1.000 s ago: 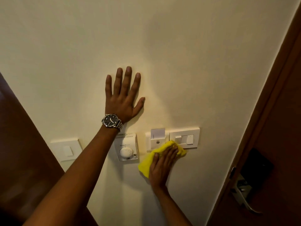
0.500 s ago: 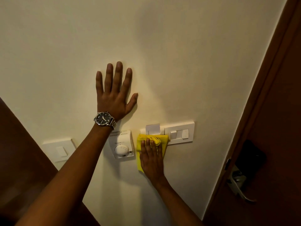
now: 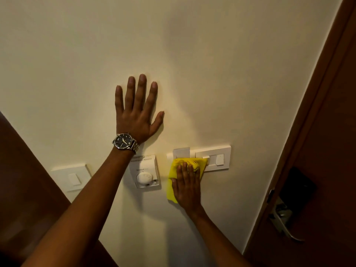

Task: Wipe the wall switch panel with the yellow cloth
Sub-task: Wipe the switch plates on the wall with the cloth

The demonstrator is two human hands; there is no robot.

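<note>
A white wall switch panel [image 3: 216, 158] sits on the cream wall, with a key-card slot [image 3: 181, 152] at its left end. My right hand [image 3: 187, 186] presses a yellow cloth [image 3: 174, 171] flat against the card-slot part and the panel's left edge, hiding most of the slot plate. The rocker switches on the right of the panel show. My left hand [image 3: 137, 112], with a wristwatch, lies flat on the wall above, fingers spread, holding nothing.
A round-dial thermostat [image 3: 145, 172] is mounted left of the cloth, and a single switch plate [image 3: 71, 177] farther left. A brown door with a metal handle [image 3: 285, 222] and dark lock stands at the right. Dark wood panelling fills the lower left.
My right hand slid the cloth left from the switch rockers onto the card-slot part and has stayed there. My left hand kept its place on the wall.
</note>
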